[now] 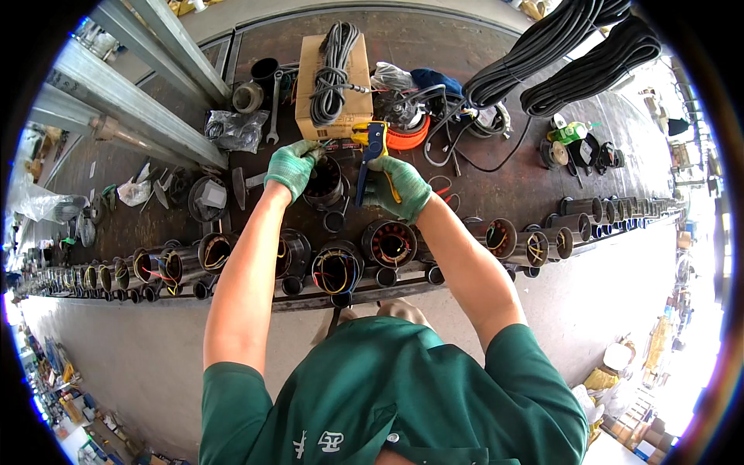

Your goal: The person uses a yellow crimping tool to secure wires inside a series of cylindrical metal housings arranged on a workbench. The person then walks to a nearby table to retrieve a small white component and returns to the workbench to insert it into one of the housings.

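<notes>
Green knit fabric covers both hands near the upper centre of the frame. The left hand has its fingers drawn together, pinching thin wires. The right hand is curled around the stripper, with smooth blue and yellow handles that stand apart; its yellow head points left toward the wires. Between the hands sits a dark metal cylinder with a round open mouth.

More cylinders form a curved row across the middle of the frame, open mouths toward the lower edge, several showing red, yellow or blue leads inside. Above the hands, a matt cardboard box carries a bundled black rubbery cable; dark print on its lower side is too small to read. Left of it lie a steel wrench and crinkled clear plastic; right of it, a glossy orange roll. Thick black cable hanks fill the upper right. White lettering marks the green cloth shirt at the bottom.
</notes>
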Action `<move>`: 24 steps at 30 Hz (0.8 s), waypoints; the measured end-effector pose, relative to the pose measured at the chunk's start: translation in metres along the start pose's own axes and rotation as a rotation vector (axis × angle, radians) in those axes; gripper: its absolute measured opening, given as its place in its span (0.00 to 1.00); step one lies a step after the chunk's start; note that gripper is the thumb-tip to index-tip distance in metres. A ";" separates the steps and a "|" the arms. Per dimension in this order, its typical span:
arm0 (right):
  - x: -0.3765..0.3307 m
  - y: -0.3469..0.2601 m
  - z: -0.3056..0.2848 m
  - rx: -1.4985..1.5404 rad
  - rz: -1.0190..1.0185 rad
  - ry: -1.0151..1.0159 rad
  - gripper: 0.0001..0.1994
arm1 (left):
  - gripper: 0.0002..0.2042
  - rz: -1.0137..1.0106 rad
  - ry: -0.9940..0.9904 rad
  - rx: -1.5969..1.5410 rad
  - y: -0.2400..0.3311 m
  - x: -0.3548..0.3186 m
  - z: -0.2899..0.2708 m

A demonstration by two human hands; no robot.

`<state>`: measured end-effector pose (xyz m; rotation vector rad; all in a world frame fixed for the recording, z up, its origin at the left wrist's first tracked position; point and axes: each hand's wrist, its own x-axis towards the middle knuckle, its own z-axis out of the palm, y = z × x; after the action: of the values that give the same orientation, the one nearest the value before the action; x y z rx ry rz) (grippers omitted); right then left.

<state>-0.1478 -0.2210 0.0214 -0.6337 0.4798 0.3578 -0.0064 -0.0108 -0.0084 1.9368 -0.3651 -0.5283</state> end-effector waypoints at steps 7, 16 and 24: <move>-0.024 0.001 -0.015 -0.054 -0.043 0.066 0.11 | 0.11 0.226 0.048 0.049 -0.004 0.001 -0.020; -0.076 0.013 -0.023 0.044 -0.134 0.015 0.11 | 0.13 0.185 -0.201 0.508 0.025 -0.026 -0.062; -0.094 0.027 -0.026 0.108 -0.131 -0.002 0.08 | 0.16 -0.033 -0.137 1.246 0.077 -0.012 -0.011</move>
<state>-0.2459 -0.2334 0.0401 -0.5565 0.4501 0.2074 -0.0120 -0.0277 0.0678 3.1008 -0.8930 -0.4900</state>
